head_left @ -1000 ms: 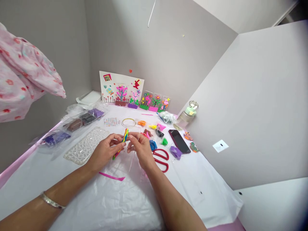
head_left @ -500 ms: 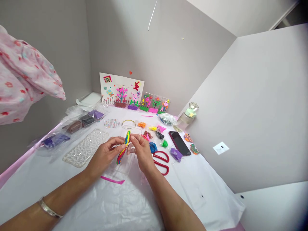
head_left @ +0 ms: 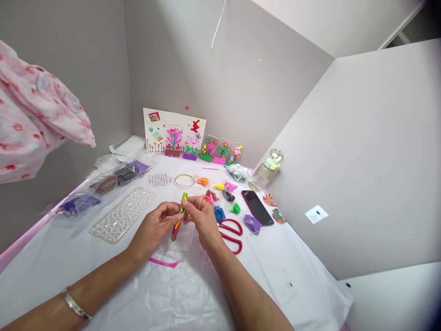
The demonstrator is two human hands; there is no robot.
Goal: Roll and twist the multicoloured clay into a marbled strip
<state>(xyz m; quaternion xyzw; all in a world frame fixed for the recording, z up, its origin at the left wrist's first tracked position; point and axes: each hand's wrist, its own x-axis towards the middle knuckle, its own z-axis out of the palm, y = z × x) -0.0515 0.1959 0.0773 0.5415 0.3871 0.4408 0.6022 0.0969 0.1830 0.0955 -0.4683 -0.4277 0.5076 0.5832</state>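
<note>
left hand [head_left: 156,226]: fingers curled, thumb and fingertips pinched on the lower half of one multicoloured clay strip [head_left: 179,216], raised just above the table.
right hand [head_left: 203,219]: fingers bent, tips closed on the upper part of the same strip, touching the left hand's fingertips.
clay strip: one, striped red, yellow, green and blue, tilted, its top end poking above both hands.
clear phone case [head_left: 186,227]: one, beneath and behind the hands; whether a hand gripped it could not be told.
scissors [head_left: 231,234]: one pair, red handles, just right of the right hand.
phone [head_left: 257,207]: one, dark, face up, right of the scissors.
textured clear tray [head_left: 123,214]: one, left of the left hand.
clay bags [head_left: 106,184]: about four along the left edge, purple, black, brown, blue.
small clay lumps [head_left: 225,195]: roughly eight loose pieces behind the hands, in several colours.
pink strip [head_left: 163,263]: one, flat on the white sheet [head_left: 165,299] near the left forearm.
decorated cases [head_left: 222,149]: three standing by the wall, beside one picture card [head_left: 174,131].
bottle [head_left: 270,168]: one, in the far right corner.
</note>
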